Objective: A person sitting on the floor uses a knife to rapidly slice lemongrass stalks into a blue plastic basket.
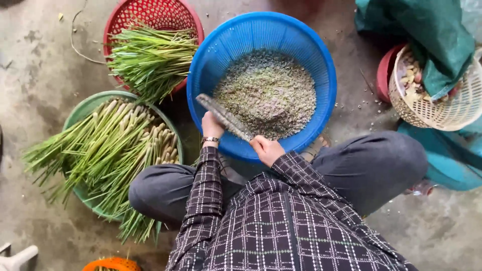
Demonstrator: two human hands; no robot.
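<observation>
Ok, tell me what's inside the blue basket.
The blue basket holds a heap of finely chopped greenish bits. The heap covers the bottom, so nothing beneath it shows.

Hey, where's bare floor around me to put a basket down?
Bare concrete lies left of the red basket and green basin, and at lower right beside your knee. Crowded: the blue basket touches the red one, and the wicker basket and teal cloth fill the right.
</observation>
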